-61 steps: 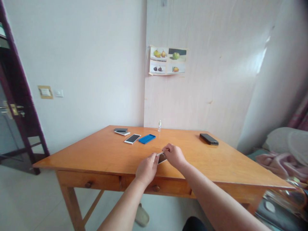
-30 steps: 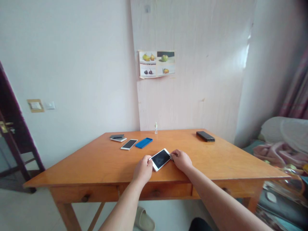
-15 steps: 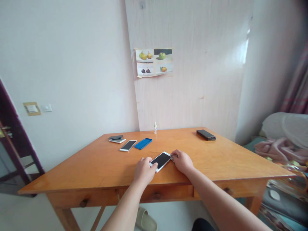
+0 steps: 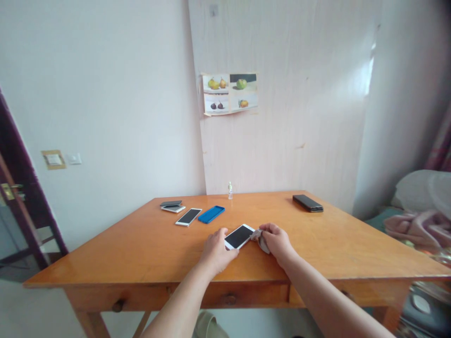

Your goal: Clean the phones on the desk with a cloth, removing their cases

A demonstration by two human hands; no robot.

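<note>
A white phone with a dark screen lies tilted to the table's edge near its front. My left hand grips the phone's near left end, thumb along the lower corner and fingers at the upper one. Pinched in my right hand is a crumpled grey cloth, which touches the phone's right edge. Beyond the phone lie a blue phone case and another white phone.
Two stacked phones lie at the table's back left. A small clear bottle stands at the back edge. Toward the back right rests a stack of black phones. The wooden table has drawers along its front.
My right hand has drawn slightly away from the phone's right end, and more of the cloth shows. My left thumb has shifted down to the phone's near corner. The view has shifted a little.
</note>
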